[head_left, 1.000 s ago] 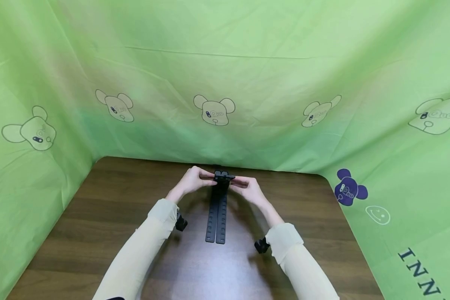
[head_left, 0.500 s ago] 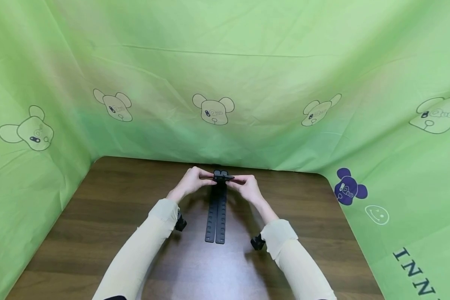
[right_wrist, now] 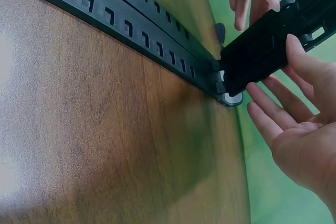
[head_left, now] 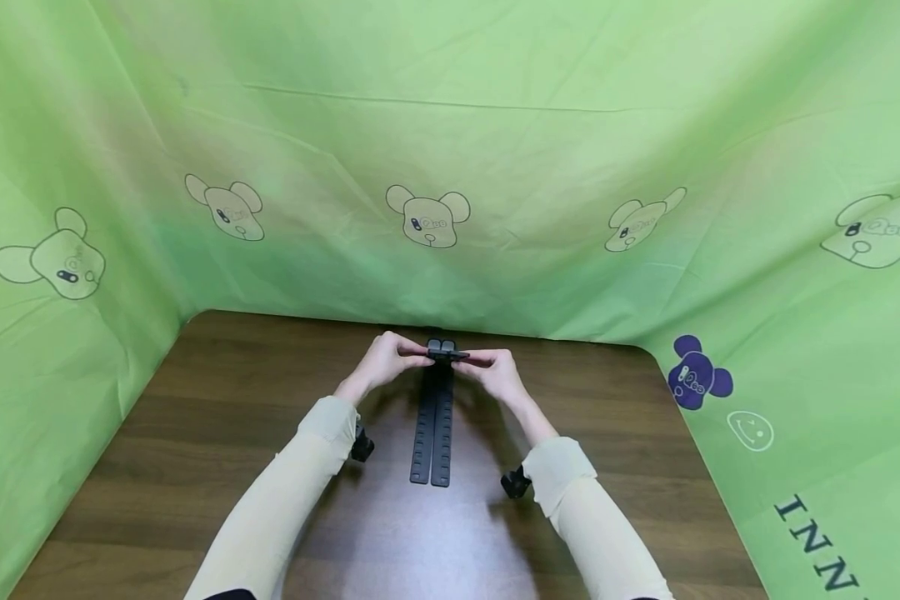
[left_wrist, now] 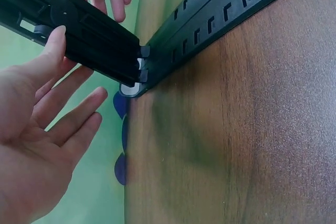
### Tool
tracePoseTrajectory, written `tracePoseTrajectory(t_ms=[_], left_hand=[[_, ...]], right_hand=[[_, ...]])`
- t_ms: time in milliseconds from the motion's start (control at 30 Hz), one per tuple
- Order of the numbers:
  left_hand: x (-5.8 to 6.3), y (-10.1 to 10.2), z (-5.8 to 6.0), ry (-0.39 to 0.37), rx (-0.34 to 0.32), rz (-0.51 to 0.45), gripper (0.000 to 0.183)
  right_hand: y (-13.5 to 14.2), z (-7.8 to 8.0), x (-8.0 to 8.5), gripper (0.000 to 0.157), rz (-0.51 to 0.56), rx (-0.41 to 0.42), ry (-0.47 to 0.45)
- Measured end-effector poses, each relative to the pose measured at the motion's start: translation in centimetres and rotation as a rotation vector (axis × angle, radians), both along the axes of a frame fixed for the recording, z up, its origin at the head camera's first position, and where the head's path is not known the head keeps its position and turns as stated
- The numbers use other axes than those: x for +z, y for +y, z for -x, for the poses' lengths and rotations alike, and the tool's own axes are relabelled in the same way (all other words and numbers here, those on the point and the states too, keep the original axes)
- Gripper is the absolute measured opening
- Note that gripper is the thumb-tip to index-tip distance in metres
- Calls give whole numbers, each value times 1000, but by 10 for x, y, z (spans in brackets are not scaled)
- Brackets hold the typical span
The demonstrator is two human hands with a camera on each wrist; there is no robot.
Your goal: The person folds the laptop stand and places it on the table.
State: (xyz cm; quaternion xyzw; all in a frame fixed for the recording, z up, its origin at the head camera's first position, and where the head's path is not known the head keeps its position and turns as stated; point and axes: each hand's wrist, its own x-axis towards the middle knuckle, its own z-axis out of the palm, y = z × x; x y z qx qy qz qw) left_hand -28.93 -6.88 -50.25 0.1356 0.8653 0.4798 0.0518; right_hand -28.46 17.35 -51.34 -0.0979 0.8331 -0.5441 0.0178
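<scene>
A black plastic folding stand (head_left: 441,442) lies on the table, its two long rails side by side with rows of notches. From the far end of the rails a hinged panel (left_wrist: 100,38) rises at a slant. My left hand (head_left: 379,363) pinches the panel's left edge, thumb on the face towards me and fingers behind. On the opposite edge my right hand (head_left: 499,377) pinches likewise. In the right wrist view, small clips (right_wrist: 218,80) sit where the panel meets the rails, near a pale rounded end pad (right_wrist: 232,98). The panel's back is hidden.
The brown wooden table (head_left: 255,433) ends just behind the stand. Green cloth (head_left: 540,283) with printed bear heads hangs around its back and sides. A small black wrist camera (head_left: 515,483) sits beneath the right cuff, another black camera (head_left: 362,445) beneath the left.
My right hand and forearm have shifted slightly to the left. Both hands keep their pinch on the panel, and the rails stay where they were.
</scene>
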Motion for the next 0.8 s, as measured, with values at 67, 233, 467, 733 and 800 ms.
tracePoseTrajectory(t_ms=[67,233,467,733,800], left_hand=[[0,0,-1,-16,4,-6,27],[-2,-1,-3,-42,2,-31,28],[-9,-3,-9,-29,-5,-14,27],[-13,-4,-17,-21,-20,14,33],[-15,-4,-18,-23,-19,8,33]], right_hand=[[1,0,0,25,6,7,-5],[3,-2,-3,28,-11,23,-21],[3,-9,-9,29,10,60,-40],[2,-17,-20,32,79,67,-43],[2,-19,-22,33,91,72,-41]])
